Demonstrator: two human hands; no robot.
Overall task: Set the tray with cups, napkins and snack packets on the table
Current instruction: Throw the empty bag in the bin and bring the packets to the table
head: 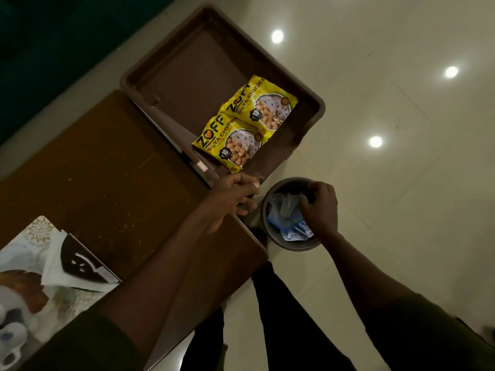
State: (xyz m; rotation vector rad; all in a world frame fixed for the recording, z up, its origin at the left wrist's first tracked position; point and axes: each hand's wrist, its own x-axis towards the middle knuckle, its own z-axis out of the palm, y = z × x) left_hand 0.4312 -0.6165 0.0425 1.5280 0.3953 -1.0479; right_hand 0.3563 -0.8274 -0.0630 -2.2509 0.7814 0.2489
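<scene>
Brown table [101, 162], glossy tiled floor [401, 183]

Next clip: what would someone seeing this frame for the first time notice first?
Two bright yellow snack packets lie in the otherwise bare brown tray, which overhangs the table's far edge. Nearer, the left hand holds the tray's corner while the right hand reaches into a small round bin on the floor.

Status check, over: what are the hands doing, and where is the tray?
Left hand grips tray edge. Right hand reaches into bin. Two snack packets in tray, overhanging table.
</scene>
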